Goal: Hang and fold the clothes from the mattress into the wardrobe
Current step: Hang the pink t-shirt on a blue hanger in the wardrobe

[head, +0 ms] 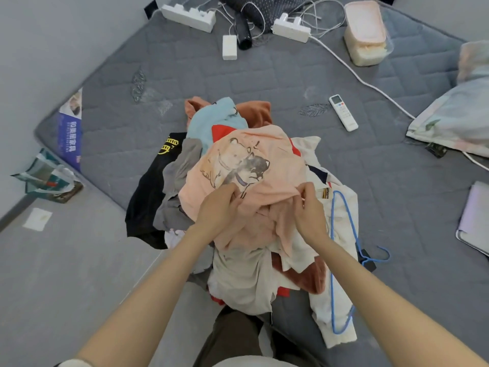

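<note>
Beyond the clothes pile (238, 284), a pink-lidded box (366, 35) holds something pale, perhaps tissues. The peach shirt (264, 154) tops the pile on the mattress (264, 75), print up, lengthwise away from the person. The left hand (221, 207) and right hand (311, 211) pinch its near edge.

Both bare forearms reach from the near edge toward the middle, converging. The left hand (219, 206) lies palm down, its fingers curled into a fold of the peach shirt (254, 154). Just to its right, the right hand (312, 211) pinches the same shirt between thumb and curled fingertips, wrist slightly bent.
</note>
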Demonstrator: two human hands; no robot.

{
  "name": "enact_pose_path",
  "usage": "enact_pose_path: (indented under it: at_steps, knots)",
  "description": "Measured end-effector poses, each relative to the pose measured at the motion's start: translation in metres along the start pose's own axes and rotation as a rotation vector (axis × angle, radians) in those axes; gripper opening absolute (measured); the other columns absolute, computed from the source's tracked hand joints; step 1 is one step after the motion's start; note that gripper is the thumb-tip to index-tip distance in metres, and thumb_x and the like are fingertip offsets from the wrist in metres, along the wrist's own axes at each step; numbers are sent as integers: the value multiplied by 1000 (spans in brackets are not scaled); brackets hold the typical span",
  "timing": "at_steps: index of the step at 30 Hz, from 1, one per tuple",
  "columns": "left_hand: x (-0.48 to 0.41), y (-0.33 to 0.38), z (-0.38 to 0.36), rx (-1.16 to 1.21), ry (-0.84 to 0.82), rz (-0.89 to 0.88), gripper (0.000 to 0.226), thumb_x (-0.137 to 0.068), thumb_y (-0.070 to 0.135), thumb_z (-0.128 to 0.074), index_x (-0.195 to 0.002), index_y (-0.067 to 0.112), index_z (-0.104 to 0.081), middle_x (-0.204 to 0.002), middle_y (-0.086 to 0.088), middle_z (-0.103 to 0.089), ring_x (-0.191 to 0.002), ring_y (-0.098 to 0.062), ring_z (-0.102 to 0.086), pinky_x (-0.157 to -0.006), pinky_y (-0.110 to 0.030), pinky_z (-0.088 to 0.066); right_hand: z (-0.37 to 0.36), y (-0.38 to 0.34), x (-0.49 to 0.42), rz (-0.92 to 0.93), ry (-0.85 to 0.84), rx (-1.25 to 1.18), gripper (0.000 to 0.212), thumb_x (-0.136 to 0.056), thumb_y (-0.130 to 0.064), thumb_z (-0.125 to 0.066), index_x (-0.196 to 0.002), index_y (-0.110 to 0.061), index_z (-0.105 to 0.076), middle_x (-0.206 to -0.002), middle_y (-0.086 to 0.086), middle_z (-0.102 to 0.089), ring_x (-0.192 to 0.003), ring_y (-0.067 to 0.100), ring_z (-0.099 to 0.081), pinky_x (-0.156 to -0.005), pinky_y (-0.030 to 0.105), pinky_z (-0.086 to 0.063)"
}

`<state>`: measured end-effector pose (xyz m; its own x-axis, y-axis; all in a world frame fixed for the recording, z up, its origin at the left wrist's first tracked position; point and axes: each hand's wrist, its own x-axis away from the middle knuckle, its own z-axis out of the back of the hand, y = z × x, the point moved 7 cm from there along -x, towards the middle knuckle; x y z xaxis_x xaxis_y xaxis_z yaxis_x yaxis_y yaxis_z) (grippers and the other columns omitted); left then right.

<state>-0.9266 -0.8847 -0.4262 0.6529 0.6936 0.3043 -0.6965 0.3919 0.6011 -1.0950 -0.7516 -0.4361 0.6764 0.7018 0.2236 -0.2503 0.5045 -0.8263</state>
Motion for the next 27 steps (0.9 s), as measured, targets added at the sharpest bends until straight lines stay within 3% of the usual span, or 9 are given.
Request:
enact_pose_path:
  at_steps: [2,5,7,10,15,17,20,23,27]
  knots:
    - [16,11,-4,26,-16,-11,9,-93,14,-54,-101,9,-54,-82,-7,-56,-75,-24,-50,-65,-37,-36,17,-6,6,52,-4,-15,6,-99,-8,-38,-93,-9,-39,-74,-5,-49,-62,-3,-47,-53,15,-34]
    - [41,23,-16,22,-60,31,32,-95,11,-48,-127,17,-49,-99,-7,-60,-87,-25,-56,-70,-33,-38,36,-7,19,100,-88,48,6,-100,-9,-36,-94,-11,-36,-71,-4,-43,-60,2,-45,-56,20,-34]
    - [55,28,-31,-47,-131,77,25,-97,11,-42,-119,9,-52,-107,-10,-61,-99,-30,-57,-71,-33,-36,43,-1,29,128,-213,155,6,-100,-12,-36,-94,-15,-35,-72,-3,-45,-62,14,-46,-59,34,-35]
    - [79,36,-57,-140,-294,137,15,-97,10,-37,-100,6,-51,-105,-18,-59,-95,-31,-56,-67,-34,-31,52,22,53,140,-445,327,7,-100,-17,-36,-93,-18,-34,-72,-4,-48,-66,22,-47,-57,31,-33]
    - [130,48,-119,-235,-581,167,34,-95,8,-40,-123,-10,-46,-112,-26,-58,-99,-38,-55,-73,-39,-38,77,84,101,-4,-664,494,6,-95,-14,-41,-93,-12,-35,-81,6,-53,-77,28,-50,-66,37,-34]
    - [146,49,-143,-269,-592,183,31,-98,10,-36,-120,-4,-51,-121,-20,-57,-103,-34,-55,-75,-36,-39,83,104,118,-52,-716,525,9,-96,-18,-43,-92,-14,-37,-86,7,-54,-80,27,-50,-66,36,-34]
    - [154,48,-158,-275,-519,198,30,-101,18,-34,-125,10,-51,-130,-12,-55,-114,-29,-53,-88,-34,-44,90,127,130,-136,-696,444,14,-97,-21,-46,-101,-9,-52,-102,5,-61,-95,24,-56,-76,32,-41]
    - [138,56,-151,-273,-420,159,31,-99,21,-38,-125,16,-53,-125,-10,-58,-110,-27,-56,-87,-34,-45,99,140,120,-192,-538,339,19,-97,-15,-46,-110,-12,-60,-118,1,-61,-110,19,-56,-87,26,-42]
    - [96,79,-130,-309,-284,72,33,-99,24,-37,-128,18,-52,-120,-8,-55,-107,-27,-56,-86,-38,-47,100,152,92,-231,-346,236,23,-96,-12,-46,-114,-15,-59,-113,-2,-59,-78,5,-54,-61,12,-38]
